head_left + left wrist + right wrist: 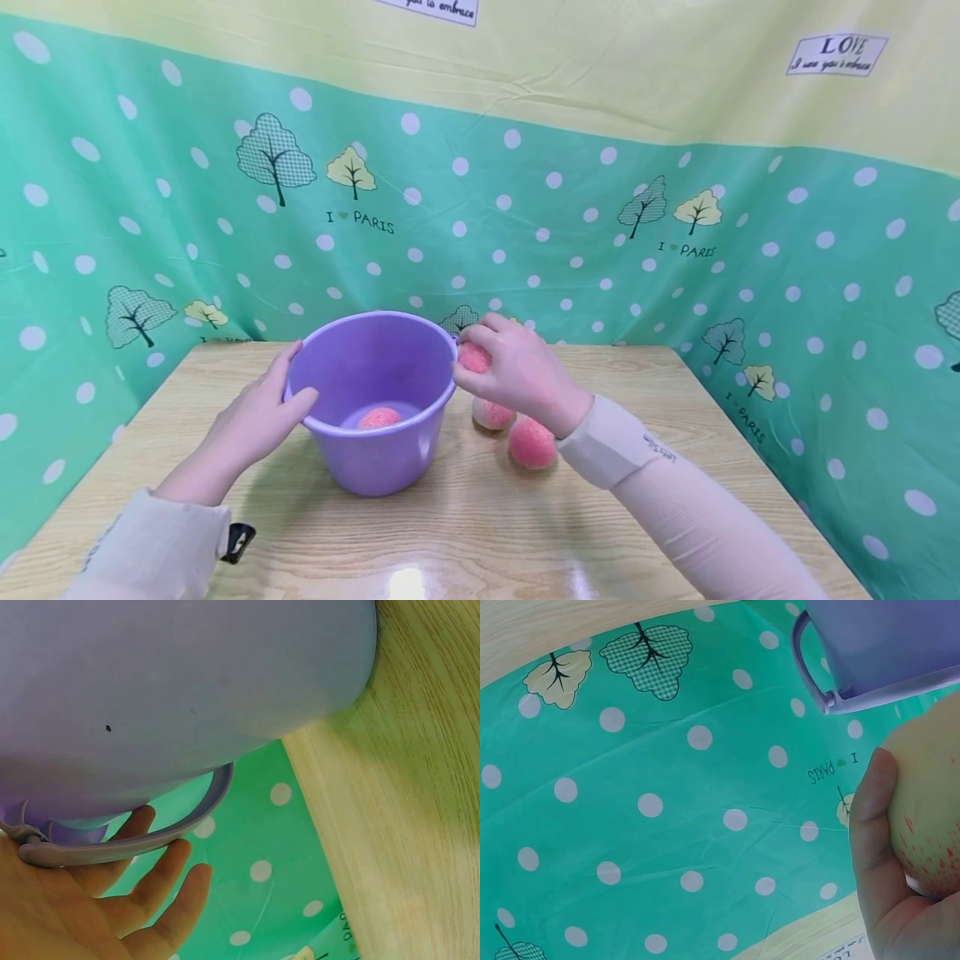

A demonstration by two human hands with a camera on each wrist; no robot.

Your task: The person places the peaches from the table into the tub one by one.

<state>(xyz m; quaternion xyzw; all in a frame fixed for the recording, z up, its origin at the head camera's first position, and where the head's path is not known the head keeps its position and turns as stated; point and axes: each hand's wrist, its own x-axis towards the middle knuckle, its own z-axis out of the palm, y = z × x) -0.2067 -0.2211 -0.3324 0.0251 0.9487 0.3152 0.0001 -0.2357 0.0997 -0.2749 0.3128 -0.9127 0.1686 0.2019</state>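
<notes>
A purple bucket (pixel 375 458) stands upright on the table with one pink peach (pixel 379 417) on its bottom. My left hand (pixel 258 412) holds the bucket's left rim, thumb over the inside. In the left wrist view its other fingers (pixel 161 881) spread outside the wall, around the bucket's handle (pixel 150 841). Beside the right rim, my right hand (pixel 517 367) grips another peach (pixel 474 357). The right wrist view shows this peach (pixel 934 802) as pale yellow with red streaks, the thumb along its side.
Two more peaches, a paler one (pixel 492 414) and a pinker one (pixel 532 442), lie on the wooden table (pixel 465 533) below my right hand. A green dotted cloth (pixel 525 225) with printed trees hangs behind the table and along both sides.
</notes>
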